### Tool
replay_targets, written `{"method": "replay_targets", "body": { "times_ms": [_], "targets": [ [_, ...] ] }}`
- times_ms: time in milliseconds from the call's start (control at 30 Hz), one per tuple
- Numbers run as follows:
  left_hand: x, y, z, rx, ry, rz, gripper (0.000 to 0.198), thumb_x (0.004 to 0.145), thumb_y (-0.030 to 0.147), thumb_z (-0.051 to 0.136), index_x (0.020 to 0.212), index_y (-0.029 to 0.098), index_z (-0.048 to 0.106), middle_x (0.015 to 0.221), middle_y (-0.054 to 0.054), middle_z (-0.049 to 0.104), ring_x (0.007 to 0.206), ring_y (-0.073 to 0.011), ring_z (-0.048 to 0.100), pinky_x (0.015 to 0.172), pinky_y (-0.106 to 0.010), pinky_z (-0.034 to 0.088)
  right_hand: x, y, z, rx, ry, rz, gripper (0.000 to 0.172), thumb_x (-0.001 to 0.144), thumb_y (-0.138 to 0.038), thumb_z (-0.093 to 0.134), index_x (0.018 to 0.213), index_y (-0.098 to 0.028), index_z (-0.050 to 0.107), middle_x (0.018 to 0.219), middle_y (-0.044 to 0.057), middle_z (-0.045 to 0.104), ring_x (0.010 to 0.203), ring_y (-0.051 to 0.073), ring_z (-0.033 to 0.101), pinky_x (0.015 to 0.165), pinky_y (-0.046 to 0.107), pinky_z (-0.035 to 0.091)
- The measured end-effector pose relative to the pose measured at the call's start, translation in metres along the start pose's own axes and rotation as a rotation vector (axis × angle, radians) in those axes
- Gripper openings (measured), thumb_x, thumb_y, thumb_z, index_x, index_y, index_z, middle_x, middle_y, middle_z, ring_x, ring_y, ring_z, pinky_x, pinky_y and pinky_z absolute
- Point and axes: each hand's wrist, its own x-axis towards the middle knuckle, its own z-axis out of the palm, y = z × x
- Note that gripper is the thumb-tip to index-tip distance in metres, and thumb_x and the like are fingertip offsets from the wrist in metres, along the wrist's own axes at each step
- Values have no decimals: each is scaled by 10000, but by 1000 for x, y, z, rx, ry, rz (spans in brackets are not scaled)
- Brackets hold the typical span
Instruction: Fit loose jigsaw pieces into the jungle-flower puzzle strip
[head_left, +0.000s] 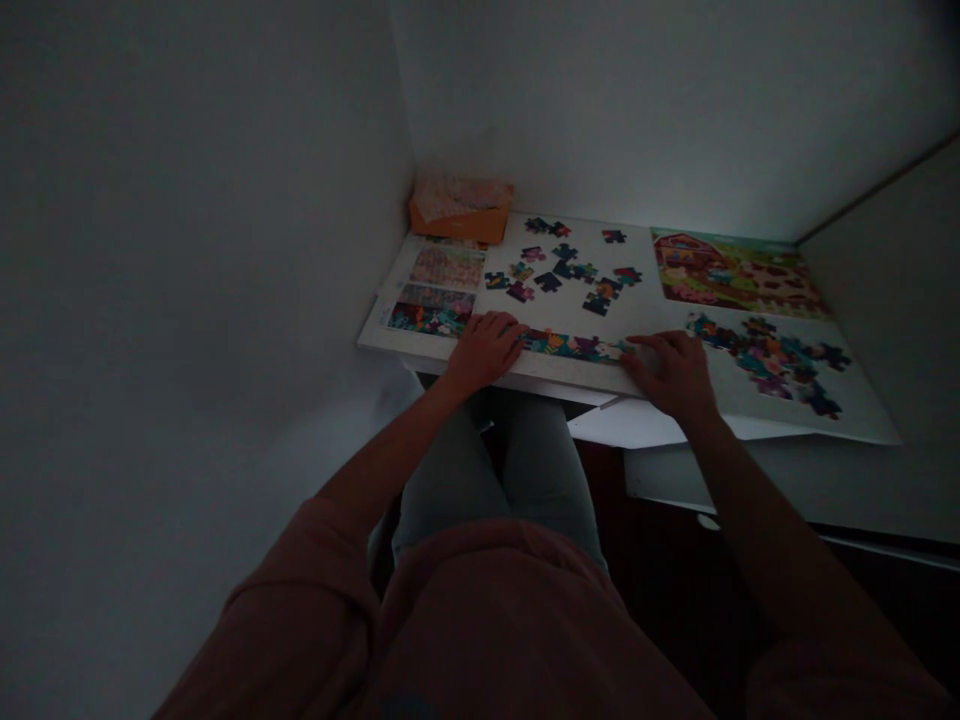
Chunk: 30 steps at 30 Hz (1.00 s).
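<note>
A joined strip of jigsaw puzzle pieces [570,344] runs along the table's front edge, with flowers and leaves printed on it. My left hand [487,348] rests palm down at the strip's left end, fingers stretched out and covering part of it. At the other end, my right hand [671,370] has its thumb and forefinger round the end puzzle piece [624,347], which is partly hidden. Loose puzzle pieces [566,268] lie scattered behind the strip. A denser heap of pieces [772,358] lies to the right of my right hand.
An orange box [459,222] stands in the back left corner against the wall. A picture sheet [446,290] lies before it on the white table [862,415]. A farm scene picture [739,272] lies at the back right. Walls enclose the left and back; the light is dim.
</note>
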Motion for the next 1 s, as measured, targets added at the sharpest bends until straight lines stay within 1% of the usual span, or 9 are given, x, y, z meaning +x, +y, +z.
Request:
{"method": "replay_targets", "body": {
  "times_ms": [133, 233, 367, 467, 600, 700, 833, 933, 1000],
  "targets": [
    [-3, 33, 16, -70, 6, 47, 552, 1324, 413, 605, 1837, 243, 715, 1812, -194, 762, 1696, -398, 691, 1408, -627, 554, -1, 6, 3, -21, -9, -22, 502, 1146, -568, 619, 1488, -349, 913, 1371, 264, 792, 1344, 510, 737, 1228, 742, 572],
    [-1, 60, 31, -100, -2, 121, 580, 1315, 474, 649, 1861, 290, 707, 1923, -155, 692, 1806, -422, 615, 1468, -657, 539, -1, 11, 8, -48, 41, -28, 589, 1123, -507, 596, 1521, -199, 900, 1324, 292, 798, 1314, 487, 748, 1232, 694, 574],
    [3, 77, 41, -46, -39, 136, 644, 1335, 531, 617, 1888, 204, 665, 1945, -184, 663, 1850, -389, 575, 1511, -608, 507, -1, 15, 11, -73, 48, -8, 608, 1128, -517, 597, 1514, -141, 878, 1293, 280, 802, 1279, 449, 758, 1233, 645, 589],
    [3, 76, 37, -25, -59, 159, 673, 1342, 543, 595, 1901, 171, 643, 1946, -197, 656, 1851, -367, 569, 1525, -563, 481, -1, 13, 9, -85, 33, 23, 581, 1131, -540, 627, 1520, -179, 865, 1303, 264, 795, 1279, 450, 759, 1237, 649, 603],
    [-1, 73, 29, -38, -66, 146, 670, 1311, 484, 640, 1904, 173, 633, 1943, -202, 655, 1831, -393, 582, 1500, -573, 500, -1, 5, 4, -82, -17, 48, 491, 1159, -528, 627, 1532, -296, 846, 1352, 226, 799, 1345, 459, 747, 1274, 667, 606],
    [-1, 73, 28, -60, -72, 107, 708, 1245, 447, 748, 1910, 239, 625, 1954, -183, 644, 1839, -429, 560, 1488, -626, 510, -1, 1, 2, -70, -9, 42, 458, 1171, -509, 639, 1525, -291, 832, 1355, 199, 809, 1348, 446, 751, 1272, 652, 610],
    [3, 72, 27, -131, -102, 107, 771, 1200, 543, 839, 1881, 235, 645, 1932, -208, 653, 1821, -480, 563, 1495, -661, 493, -1, -1, 3, -66, 7, 30, 465, 1179, -503, 657, 1530, -252, 831, 1350, 209, 810, 1310, 447, 753, 1235, 647, 622],
    [6, 56, 21, -150, -57, 34, 765, 1204, 629, 806, 1840, 230, 660, 1878, -228, 685, 1782, -492, 595, 1491, -678, 481, -2, -1, 4, -49, 19, 31, 440, 1184, -513, 674, 1519, -273, 828, 1360, 200, 805, 1323, 456, 751, 1240, 663, 622],
    [9, 35, 13, -128, 8, -48, 835, 1191, 664, 791, 1875, 223, 603, 1897, -252, 659, 1788, -501, 580, 1504, -694, 447, -2, -1, 5, -35, 22, 32, 422, 1183, -515, 686, 1510, -286, 824, 1354, 191, 804, 1330, 456, 752, 1238, 666, 624]
  ]
}}
